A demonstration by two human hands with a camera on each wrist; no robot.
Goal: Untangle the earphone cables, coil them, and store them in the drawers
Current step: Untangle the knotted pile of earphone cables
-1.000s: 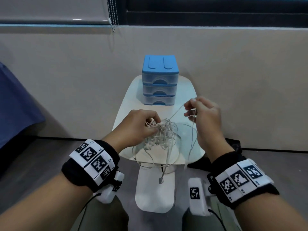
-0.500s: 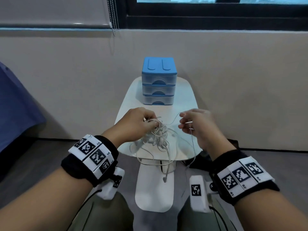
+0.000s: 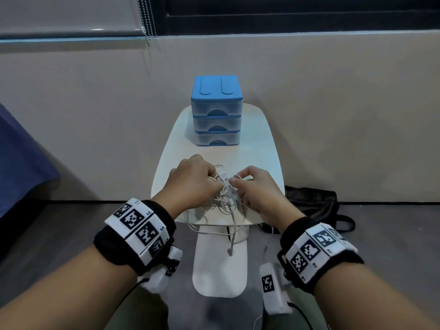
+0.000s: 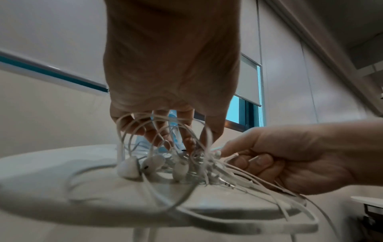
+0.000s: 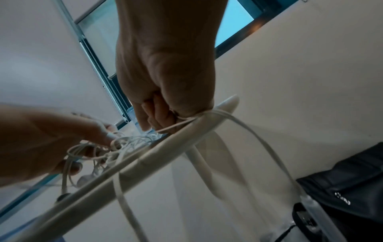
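Note:
A tangled bundle of white earphone cables [image 3: 225,196] lies on the near end of the small white table [image 3: 259,148]. My left hand [image 3: 194,179] holds the tangle from above, its fingers threaded through loops [image 4: 163,129] with earbuds [image 4: 128,168] resting on the tabletop. My right hand [image 3: 253,189] pinches strands at the tangle's right side [image 4: 248,157], fingers curled around a cable [image 5: 182,121]. Loops and a plug end [image 3: 230,251] hang over the table's front edge. The blue three-drawer unit [image 3: 216,110] stands at the far end, all drawers closed.
A beige wall runs behind the table. A black bag [image 3: 316,206] lies on the floor to the right of the table. The table's white foot [image 3: 219,270] stretches toward me on the grey floor. Blue fabric [image 3: 16,153] sits at the left edge.
My right hand has come down and leftward, from holding a strand raised above the table to pinching the tangle beside my left hand. The bundle now rests lower on the tabletop.

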